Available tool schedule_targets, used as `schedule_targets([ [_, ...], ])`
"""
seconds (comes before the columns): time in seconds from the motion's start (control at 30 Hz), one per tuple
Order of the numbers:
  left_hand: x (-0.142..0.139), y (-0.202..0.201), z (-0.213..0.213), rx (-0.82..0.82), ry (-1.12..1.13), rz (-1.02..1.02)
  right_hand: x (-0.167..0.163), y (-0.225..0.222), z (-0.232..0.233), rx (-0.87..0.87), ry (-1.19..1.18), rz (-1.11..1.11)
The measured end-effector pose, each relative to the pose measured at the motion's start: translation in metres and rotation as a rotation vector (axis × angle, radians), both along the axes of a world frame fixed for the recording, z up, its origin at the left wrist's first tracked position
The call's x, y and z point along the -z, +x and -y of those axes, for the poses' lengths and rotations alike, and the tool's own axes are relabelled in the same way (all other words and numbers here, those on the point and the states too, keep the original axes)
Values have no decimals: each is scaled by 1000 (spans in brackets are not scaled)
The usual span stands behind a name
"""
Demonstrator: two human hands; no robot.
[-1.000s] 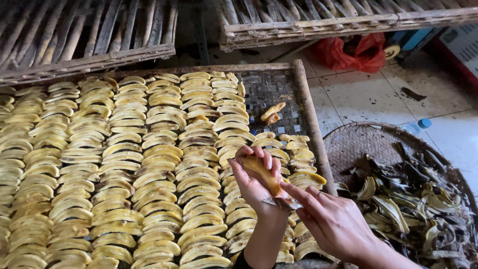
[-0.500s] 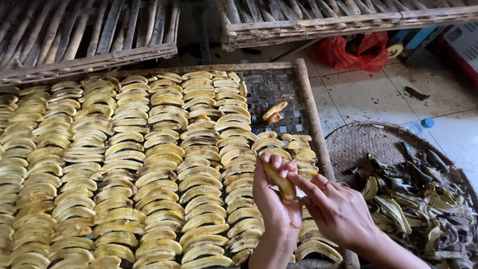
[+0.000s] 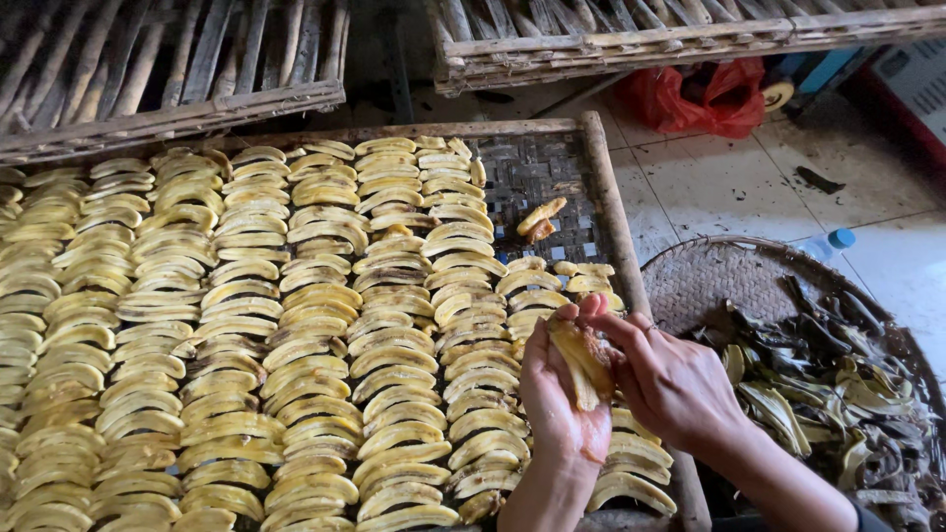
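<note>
Cradling banana slice, left hand; right hand pinching (above tray).

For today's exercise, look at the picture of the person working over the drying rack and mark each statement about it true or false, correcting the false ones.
1. Both hands are on one banana piece. True: the left hand cradles it and the right hand grips it from the side.
2. The woven basket on the right holds fresh whole bananas. False: it holds dark peels.
3. The rack is fully covered with slices. False: its far right corner is mostly bare mesh, with one stray piece there.
4. The banana slices lie in overlapping rows. True.
5. A red plastic bag lies on the tiled floor beyond the rack. True.
</note>
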State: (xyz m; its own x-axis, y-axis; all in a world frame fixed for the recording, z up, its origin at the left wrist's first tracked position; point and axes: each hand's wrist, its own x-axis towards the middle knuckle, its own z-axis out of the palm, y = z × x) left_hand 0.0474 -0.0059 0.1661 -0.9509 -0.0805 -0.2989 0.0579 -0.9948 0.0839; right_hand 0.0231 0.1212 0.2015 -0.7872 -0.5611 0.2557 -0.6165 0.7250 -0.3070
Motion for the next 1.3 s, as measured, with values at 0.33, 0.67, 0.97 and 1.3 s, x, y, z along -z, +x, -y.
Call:
schedule_targets([
  [0.33,58,-13,12,203,-100,-40,-15,-18,1,163,342,-310],
  [0.67,115,-21,24,556,296,-67,15,-55,-14,-390,-37,267],
  [0.97,109,-44,78,426,171,-311,84,-168,34,-268,-135,523],
  [1.3,102,-18,109,143,-38,72,119,-222,73,-16,156,390],
])
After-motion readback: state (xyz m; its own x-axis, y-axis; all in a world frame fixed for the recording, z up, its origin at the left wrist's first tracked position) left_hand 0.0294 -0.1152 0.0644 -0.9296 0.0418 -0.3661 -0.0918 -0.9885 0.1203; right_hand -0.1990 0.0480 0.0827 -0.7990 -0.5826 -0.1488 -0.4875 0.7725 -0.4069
